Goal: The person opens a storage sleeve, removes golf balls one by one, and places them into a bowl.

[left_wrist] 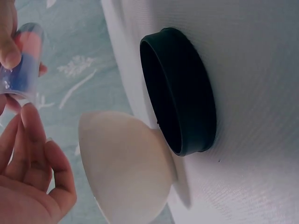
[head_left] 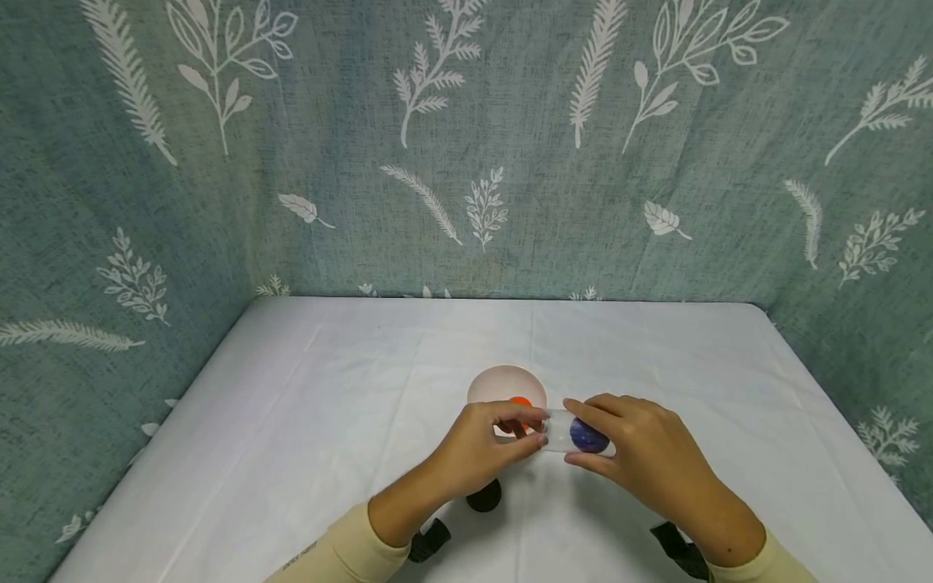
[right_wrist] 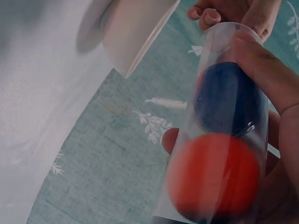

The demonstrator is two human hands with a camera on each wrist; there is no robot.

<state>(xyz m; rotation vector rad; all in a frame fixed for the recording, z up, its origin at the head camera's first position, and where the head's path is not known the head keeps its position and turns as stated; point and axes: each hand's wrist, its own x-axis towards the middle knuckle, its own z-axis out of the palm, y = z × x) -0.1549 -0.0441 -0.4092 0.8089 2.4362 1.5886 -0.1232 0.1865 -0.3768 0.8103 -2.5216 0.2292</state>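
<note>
A clear plastic tube (head_left: 559, 431) lies sideways above the table, a blue ball (head_left: 588, 435) inside it. My right hand (head_left: 641, 445) grips the tube around its ball end. In the right wrist view an orange-red ball (right_wrist: 214, 177) sits below the blue one, toward the tube's dark end. Thumb and fingertips of my left hand (head_left: 484, 445) pinch the tube's other end at the rim. Behind the left hand stands a pale pink bowl (head_left: 503, 382) with an orange ball (head_left: 520, 400) in it, partly hidden by the fingers.
A round black lid (head_left: 484, 495), hollow in the left wrist view, stands on the white-clothed table (head_left: 364, 364) below the left hand, near the bowl. Green leaf-patterned curtains (head_left: 510, 162) rise along the table's back and sides. Black straps (head_left: 430, 540) show at both wrists.
</note>
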